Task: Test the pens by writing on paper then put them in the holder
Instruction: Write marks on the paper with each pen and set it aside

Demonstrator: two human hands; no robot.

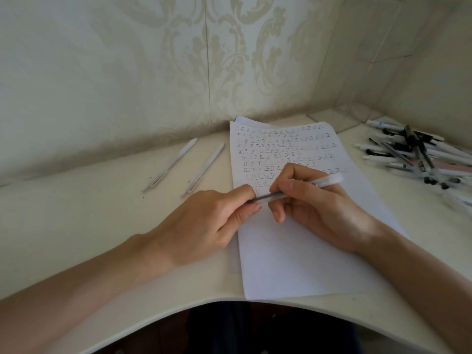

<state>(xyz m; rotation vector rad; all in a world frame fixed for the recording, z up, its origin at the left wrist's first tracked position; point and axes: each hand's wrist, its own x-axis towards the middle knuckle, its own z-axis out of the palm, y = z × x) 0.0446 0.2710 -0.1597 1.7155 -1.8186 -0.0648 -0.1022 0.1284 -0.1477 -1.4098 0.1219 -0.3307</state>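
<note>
**A:** Starting nearest: what is at risk?

**B:** The paper (293, 264). Its blank lower half lies close to the front edge of the desk (102, 226), and no palm is plainly pinning it down. Both hands are busy with the pen (328, 180) above the sheet. If writing starts that way, I would expect the sheet to slide or skew.

**A:** And how are the hands gripping?

**B:** The left hand (204, 221) pinches the pen's dark end between thumb and forefinger. The right hand (319, 208) has its fingers curled round the barrel, with the pale end sticking out to the right. It looks as if a cap or the tip is being worked, though I cannot tell which. A sharp tug could make the pen jump free, ink the fingertips, or streak the rows of marks (281, 149) just beyond.

**A:** Farther out?

**B:** The two loose pens (171, 164) lie left of the sheet, well apart from the heap of pens (413, 157) on the right. Nothing shows which are tested, so a mix-up seems easy. The heap is crisscrossed and runs out of view, so a nudge could start some rolling.

**A:** Where is the holder?

**B:** I cannot pick it out for sure. A clear shape (350, 118) stands in the far corner, and reaching it means passing over that heap.
</note>
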